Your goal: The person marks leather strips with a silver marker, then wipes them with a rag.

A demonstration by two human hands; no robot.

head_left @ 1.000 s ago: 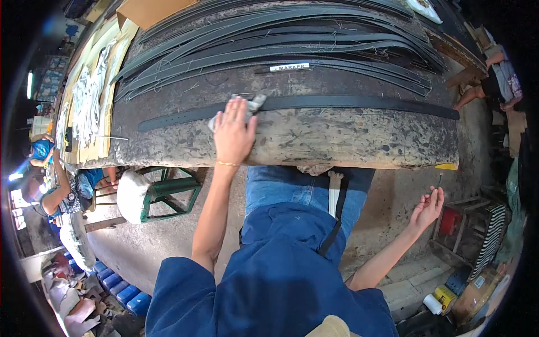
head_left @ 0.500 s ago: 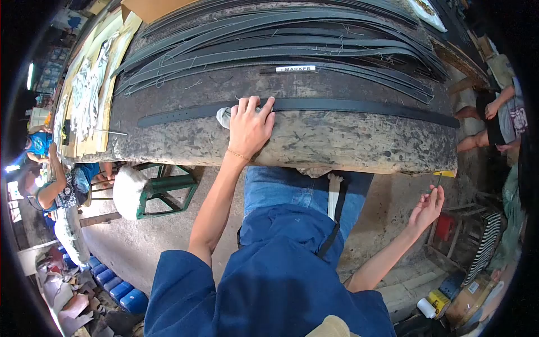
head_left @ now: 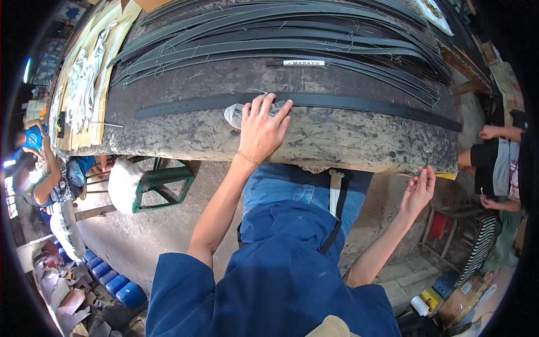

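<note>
A long dark leather belt strap (head_left: 365, 105) lies along the front of the worktable, with a row of small holes near its left end. My left hand (head_left: 261, 132) is on the strap, its fingers bent over a bunched grey cloth (head_left: 233, 116) that shows beside and under them. At the table's right front edge my right hand (head_left: 419, 194) is closed in a pinch. A thin dark piece sticks up from those fingertips, too small to name. Close to this hand, a yellow patch (head_left: 446, 176) shows at the table corner.
Many dark straps (head_left: 269, 45) with loose threads cover the table's far side, near a marker (head_left: 303, 63). White strips (head_left: 84, 84) and a thin metal rod (head_left: 106, 124) lie left. A green stool (head_left: 165, 182) stands below. People are at left and right (head_left: 499, 160).
My right hand has moved left and up, to the table edge. The left hand appears slightly further right with the cloth. The person at the right has shifted, and my view has moved slightly.
</note>
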